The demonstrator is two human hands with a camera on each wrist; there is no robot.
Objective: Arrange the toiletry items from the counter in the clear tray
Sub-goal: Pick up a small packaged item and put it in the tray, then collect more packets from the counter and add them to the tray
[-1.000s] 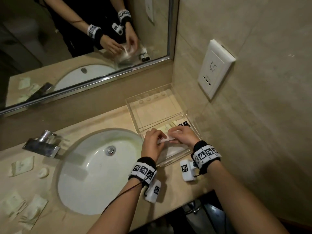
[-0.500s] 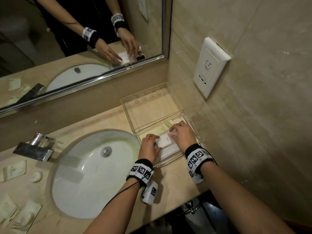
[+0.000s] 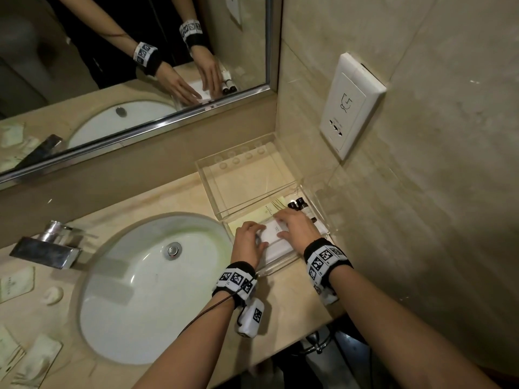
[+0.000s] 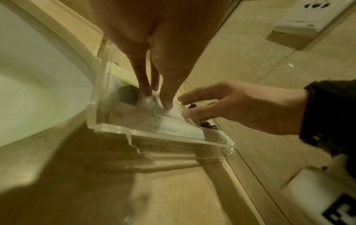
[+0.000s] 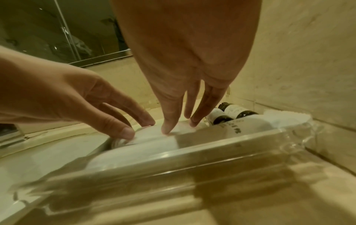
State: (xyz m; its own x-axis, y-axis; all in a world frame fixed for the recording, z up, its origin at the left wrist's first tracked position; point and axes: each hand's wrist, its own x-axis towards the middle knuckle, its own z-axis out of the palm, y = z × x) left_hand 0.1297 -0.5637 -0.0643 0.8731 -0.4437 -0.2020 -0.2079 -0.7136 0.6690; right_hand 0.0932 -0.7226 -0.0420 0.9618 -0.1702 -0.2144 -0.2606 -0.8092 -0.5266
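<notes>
The clear tray (image 3: 276, 267) stands on the counter between the sink and the right wall. In it lie flat white packets and two small dark bottles (image 3: 302, 207) along its far right side. The top white packet (image 3: 271, 234) lies flat on the others. My left hand (image 3: 248, 238) touches the packet's left edge with straight fingers (image 4: 146, 91). My right hand (image 3: 295, 226) rests on its right part, fingertips (image 5: 167, 129) pressing down beside the bottles (image 5: 231, 112). The tray's front wall (image 5: 212, 152) blurs the lower packets.
A second clear tray (image 3: 244, 175) stands right behind the first. The oval sink (image 3: 140, 290) and chrome faucet (image 3: 47, 248) are left. Several sachets (image 3: 16, 284) and a round soap (image 3: 53, 294) lie at far left. A wall socket (image 3: 351, 105) hangs above.
Both hands have lowered the white packet onto the stack in the tray. Their fingers now lie flat on it instead of gripping it.
</notes>
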